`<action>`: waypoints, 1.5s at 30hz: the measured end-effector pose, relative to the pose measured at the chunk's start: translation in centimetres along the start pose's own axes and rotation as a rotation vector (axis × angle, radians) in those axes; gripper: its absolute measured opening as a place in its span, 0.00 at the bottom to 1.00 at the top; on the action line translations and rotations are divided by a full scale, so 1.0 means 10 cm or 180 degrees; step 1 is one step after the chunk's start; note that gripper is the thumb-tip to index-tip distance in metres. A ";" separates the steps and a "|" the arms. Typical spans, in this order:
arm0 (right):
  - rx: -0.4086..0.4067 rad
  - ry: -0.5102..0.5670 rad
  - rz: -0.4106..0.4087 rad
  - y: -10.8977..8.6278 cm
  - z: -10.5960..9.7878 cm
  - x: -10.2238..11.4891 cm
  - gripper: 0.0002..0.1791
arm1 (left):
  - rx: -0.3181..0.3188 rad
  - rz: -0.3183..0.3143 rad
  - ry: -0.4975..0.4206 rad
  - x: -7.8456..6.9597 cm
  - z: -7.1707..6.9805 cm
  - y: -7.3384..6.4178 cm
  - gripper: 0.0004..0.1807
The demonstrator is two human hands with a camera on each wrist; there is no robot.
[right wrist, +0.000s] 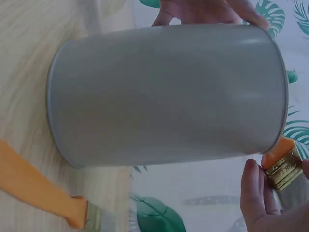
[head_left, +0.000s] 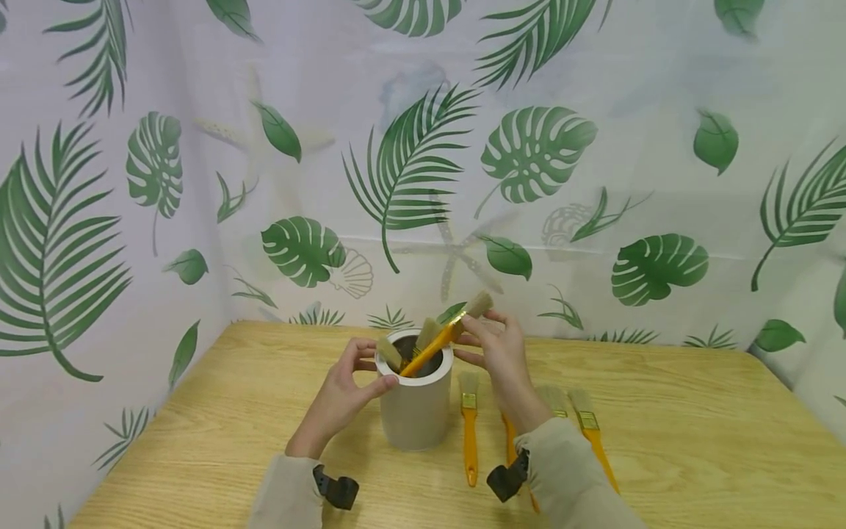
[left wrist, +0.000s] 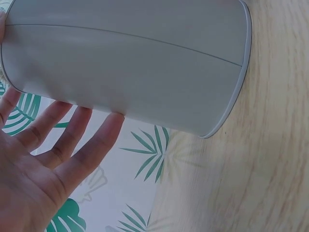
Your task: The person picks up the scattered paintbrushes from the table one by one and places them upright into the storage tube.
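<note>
A grey-white round container [head_left: 416, 415] with a white rim stands upright on the table. Its left side and rim are gripped by my left hand [head_left: 338, 402], thumb at the front of the rim; in the left wrist view, fingertips touch the container wall [left wrist: 120, 67]. My right hand [head_left: 507, 361] pinches a paintbrush [head_left: 431, 351] near its metal band. That brush slants, bristles up to the right, with its orange handle running down into the container's mouth. Other brushes' bristles [head_left: 388, 354] show inside; their handles are mostly hidden.
Several orange-handled paintbrushes lie right of the container, one nearest it [head_left: 469, 430] and another further right [head_left: 590, 426]; my right forearm partly covers some. The wooden table [head_left: 198, 433] meets a leaf-patterned cloth backdrop [head_left: 423, 242] behind and at both sides.
</note>
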State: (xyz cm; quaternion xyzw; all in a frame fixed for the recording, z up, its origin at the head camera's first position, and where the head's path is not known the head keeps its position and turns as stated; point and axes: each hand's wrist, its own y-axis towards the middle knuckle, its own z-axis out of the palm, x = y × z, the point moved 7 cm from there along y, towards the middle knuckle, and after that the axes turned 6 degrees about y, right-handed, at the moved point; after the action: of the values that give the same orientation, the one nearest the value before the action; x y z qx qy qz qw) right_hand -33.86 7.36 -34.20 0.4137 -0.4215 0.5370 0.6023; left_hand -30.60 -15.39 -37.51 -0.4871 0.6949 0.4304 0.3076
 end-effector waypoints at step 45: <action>0.0263 -0.2329 -0.0080 -0.16 -1.41 0.34 0.22 | 0.0037 0.0052 -0.0006 -0.02 -0.02 0.00 0.22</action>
State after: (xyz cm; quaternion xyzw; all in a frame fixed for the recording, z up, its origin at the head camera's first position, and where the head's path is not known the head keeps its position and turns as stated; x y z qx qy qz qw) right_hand -31.09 21.68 -35.30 0.6075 -0.5818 0.3627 0.4011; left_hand -30.56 -15.44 -37.22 -0.4792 0.7010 0.4293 0.3075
